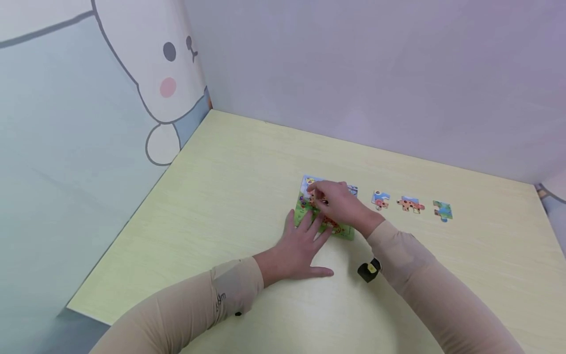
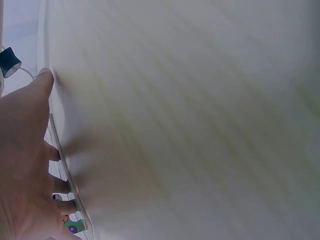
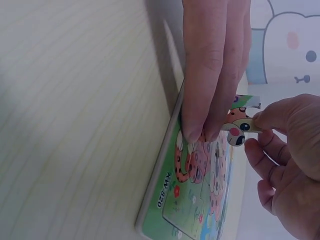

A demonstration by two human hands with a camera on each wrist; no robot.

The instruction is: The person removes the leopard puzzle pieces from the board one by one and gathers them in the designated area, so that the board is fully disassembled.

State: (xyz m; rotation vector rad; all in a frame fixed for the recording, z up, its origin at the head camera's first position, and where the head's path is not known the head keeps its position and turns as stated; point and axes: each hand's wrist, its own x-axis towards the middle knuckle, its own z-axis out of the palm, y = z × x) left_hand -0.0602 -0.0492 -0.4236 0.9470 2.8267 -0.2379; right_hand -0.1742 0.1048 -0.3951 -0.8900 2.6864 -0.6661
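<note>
A jigsaw puzzle board [image 1: 349, 232] with a green border and cartoon spotted animals lies on the table. My left hand [image 1: 297, 250] rests spread along its near edge, fingertips on the picture and thumb out over the tabletop. Above the board, my right hand [image 1: 342, 202] pinches a puzzle piece [image 3: 242, 126] between thumb and fingers. That piece shows an animal's face with a pink cheek and is held tilted up from the picture, close beside the left fingertips in the right wrist view. In the head view the right hand hides much of the board.
Right of the board, three loose pieces lie in a row: a blue one [image 1: 380, 198], a spotted one [image 1: 410, 203] and a green-blue one [image 1: 443, 210]. A small black device [image 1: 368, 271] hangs at the right sleeve. Walls [image 1: 353, 73] border the table's back and left.
</note>
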